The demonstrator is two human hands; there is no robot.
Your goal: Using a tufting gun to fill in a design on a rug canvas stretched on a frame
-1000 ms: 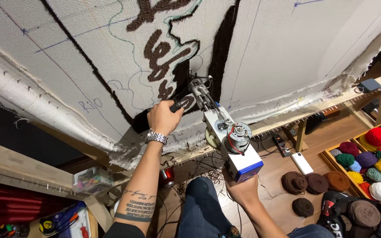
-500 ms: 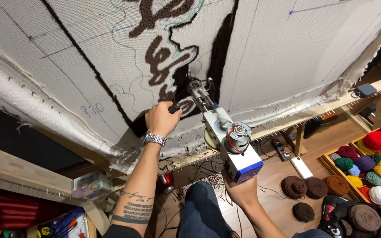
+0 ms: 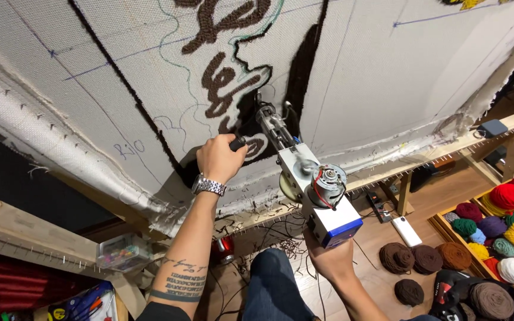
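A white tufting gun (image 3: 313,190) with a bare motor and a blue base points its needle into the stretched white cloth (image 3: 388,77). My left hand (image 3: 220,158), with a metal watch on the wrist, is closed around the gun's black side handle. My right hand (image 3: 329,260) grips the gun from below, under the blue base. The needle tip meets the cloth beside a patch of dark brown and black tufted shapes (image 3: 233,95). Thin drawn outlines cross the bare cloth around them.
A wooden frame rail (image 3: 477,134) with tack strips holds the cloth's lower edge. Brown yarn balls (image 3: 426,258) lie on the wood floor, and a tray of coloured yarn balls (image 3: 507,229) stands at the right. A clear box of small items (image 3: 117,252) sits at the lower left.
The gun and both hands have shifted slightly up and left along the dark tufted patch. Both grips are unchanged.
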